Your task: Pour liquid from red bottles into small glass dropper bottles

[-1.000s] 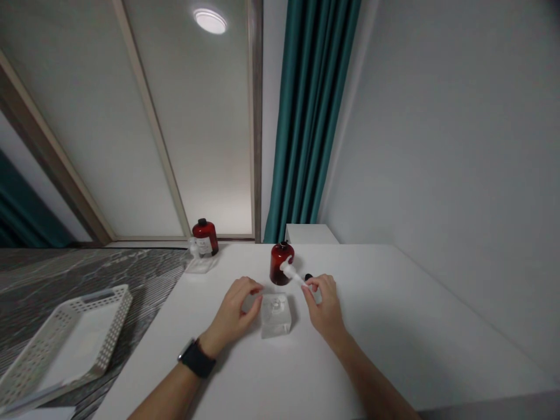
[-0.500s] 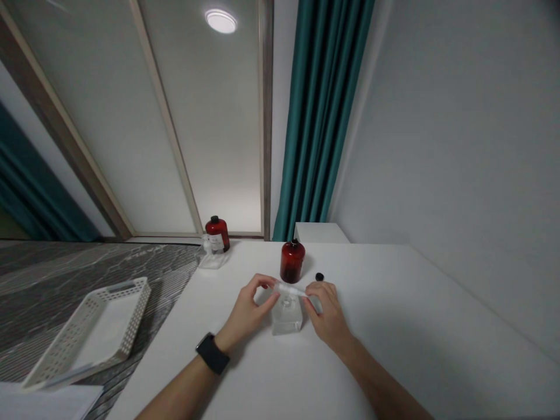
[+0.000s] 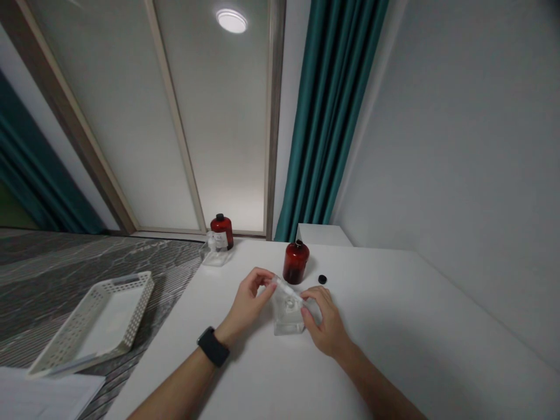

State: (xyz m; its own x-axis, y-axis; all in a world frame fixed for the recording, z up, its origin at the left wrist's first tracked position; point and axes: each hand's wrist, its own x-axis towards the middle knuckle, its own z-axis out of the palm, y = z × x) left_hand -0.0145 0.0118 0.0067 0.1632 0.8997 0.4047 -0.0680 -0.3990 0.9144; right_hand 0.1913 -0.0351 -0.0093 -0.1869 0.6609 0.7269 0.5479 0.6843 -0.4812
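Note:
My left hand [image 3: 250,298], with a dark watch on the wrist, pinches the upper left end of a small whitish, translucent tube-like piece [image 3: 289,289]. At its lower right end the fingers of my right hand [image 3: 324,319] are closed on it. The piece slants over a clear glass block-shaped container [image 3: 289,321] with a round opening on top, which stands on the white table [image 3: 262,379]. Just behind sits a dark red-brown bottle [image 3: 296,263] without its cap. A small black cap [image 3: 322,279] lies to its right, beyond my right hand.
Another red-brown bottle [image 3: 224,230], black-capped and labelled, stands at the table's far left corner beside a clear glass item with a whitish top [image 3: 214,254]. Left of the table are a white perforated basket [image 3: 94,321] and papers [image 3: 48,394]. A white box [image 3: 324,234] is behind the table.
The whitish piece has tilted more, its right end now lower. My right hand has dropped slightly, leaving the black cap fully visible. The whole view has shifted a little.

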